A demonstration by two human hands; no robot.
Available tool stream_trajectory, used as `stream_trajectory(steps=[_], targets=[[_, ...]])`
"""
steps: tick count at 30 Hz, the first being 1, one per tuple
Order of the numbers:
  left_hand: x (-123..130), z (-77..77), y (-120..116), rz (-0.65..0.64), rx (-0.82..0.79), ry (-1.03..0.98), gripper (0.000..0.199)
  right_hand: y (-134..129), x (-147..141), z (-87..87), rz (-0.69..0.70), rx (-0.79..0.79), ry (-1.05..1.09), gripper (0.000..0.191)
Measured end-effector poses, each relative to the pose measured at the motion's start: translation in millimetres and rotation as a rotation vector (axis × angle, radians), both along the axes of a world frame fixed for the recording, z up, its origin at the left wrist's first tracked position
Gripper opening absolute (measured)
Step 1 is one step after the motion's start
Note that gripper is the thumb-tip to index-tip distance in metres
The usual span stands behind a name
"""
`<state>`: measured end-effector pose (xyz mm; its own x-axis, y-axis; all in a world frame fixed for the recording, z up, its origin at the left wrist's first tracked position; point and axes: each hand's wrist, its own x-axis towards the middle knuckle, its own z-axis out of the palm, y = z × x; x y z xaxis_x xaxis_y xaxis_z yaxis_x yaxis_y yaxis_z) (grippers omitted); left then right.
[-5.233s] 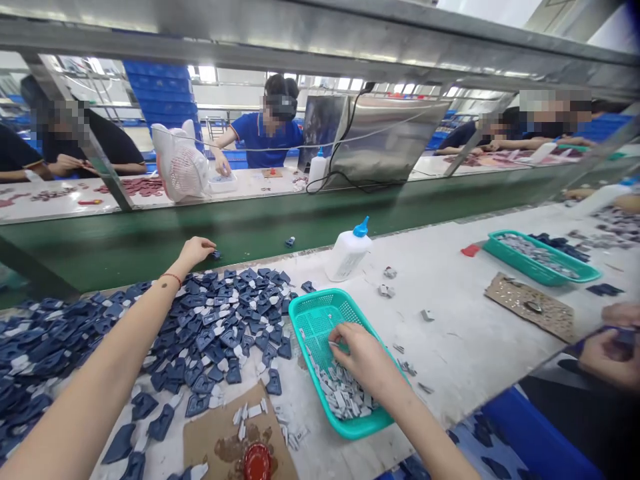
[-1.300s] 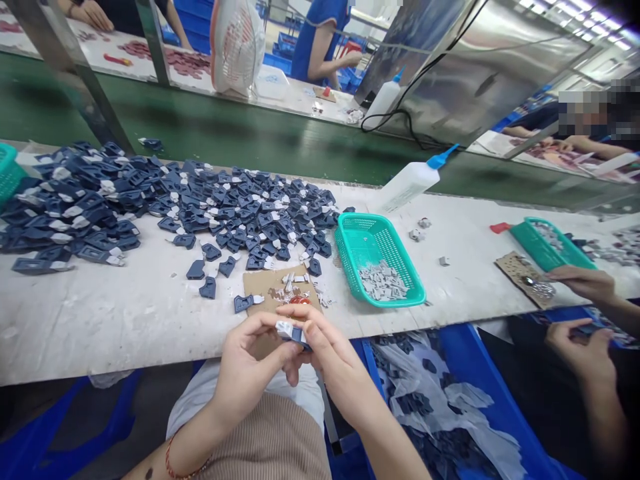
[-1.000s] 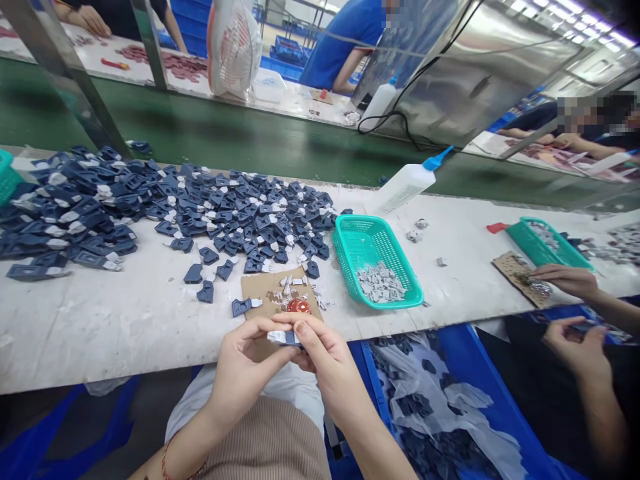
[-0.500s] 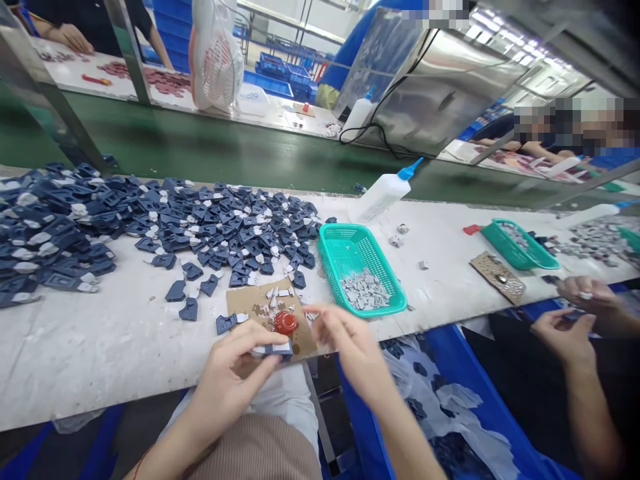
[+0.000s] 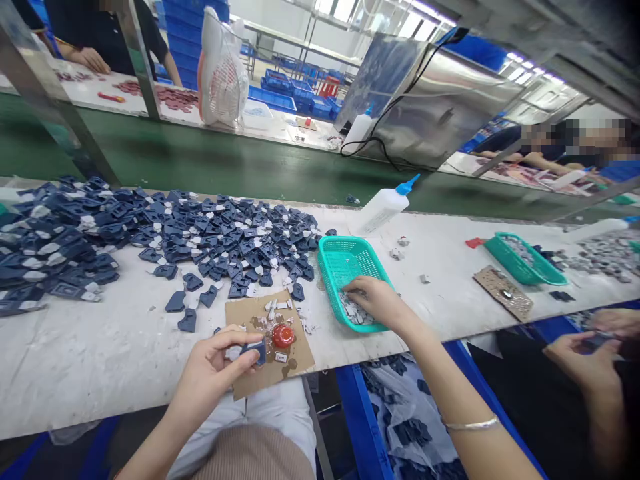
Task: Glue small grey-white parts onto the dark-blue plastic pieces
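Observation:
My left hand (image 5: pixel 220 367) pinches a dark blue plastic part (image 5: pixel 257 349) between thumb and fingers, over the left edge of a brown cardboard piece (image 5: pixel 245 310). Set on that cardboard are a shiny red cap-like object (image 5: pixel 283 336), wet clear smears and several small grey-white pieces (image 5: pixel 281 357). My right hand (image 5: pixel 373 300) reaches into a green mesh basket (image 5: pixel 395 307). Its fingers point down and are bent together at the small grey pieces (image 5: pixel 354 313) there; whatever is between the fingertips is hidden.
A large heap of blue parts with whitish tips (image 5: pixel 220 233) covers the table's left and back. Behind the basket a white bottle with blue nozzle (image 5: pixel 383 210) leans. At right, a co-worker's hands (image 5: pixel 590 353) hold a dark part. A blue bin (image 5: pixel 367 427) stands below the table edge.
My right hand has moved right from beside the cardboard into the green basket. My left hand has shifted slightly left and down with the blue part. A small piece now shows below the red object.

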<state>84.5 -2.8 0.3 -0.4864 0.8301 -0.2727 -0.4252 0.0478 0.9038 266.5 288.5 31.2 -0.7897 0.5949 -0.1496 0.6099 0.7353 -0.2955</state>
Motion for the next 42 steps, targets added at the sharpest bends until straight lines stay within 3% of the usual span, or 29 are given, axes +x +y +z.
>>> stream_trajectory(steps=[5,13,19,25,28,32,35,38,42], targets=[[-24,6.3,7,-0.001,0.0,0.129,0.017,7,5,-0.5,-0.056,-0.056,-0.012,0.017],[-79,48.8,44,0.137,-0.081,0.434,0.028,21,5,-3.1,-0.106,-0.023,0.083,0.015],[-143,57.5,125,0.165,-0.129,0.764,0.035,35,-5,-14.0,-0.062,0.058,0.136,0.008],[-205,43.5,233,0.059,-0.296,0.87,0.023,24,5,-18.8,-0.025,0.116,0.177,0.017],[-221,34.1,271,-0.026,-0.43,0.943,0.023,19,10,-18.4,-0.027,0.135,0.17,0.021],[-233,26.5,298,-0.087,-0.583,1.134,0.025,18,15,-19.0,-0.001,0.206,0.12,0.02],[-234,27.6,312,-0.125,-0.612,1.29,0.025,19,18,-20.9,0.006,0.236,0.056,0.022],[-221,33.0,337,-0.189,-0.543,1.436,0.026,21,20,-22.0,0.004,0.208,0.027,0.023],[-180,37.3,391,-0.362,-0.354,1.575,0.033,27,24,-22.5,-0.031,0.064,0.11,0.014]])
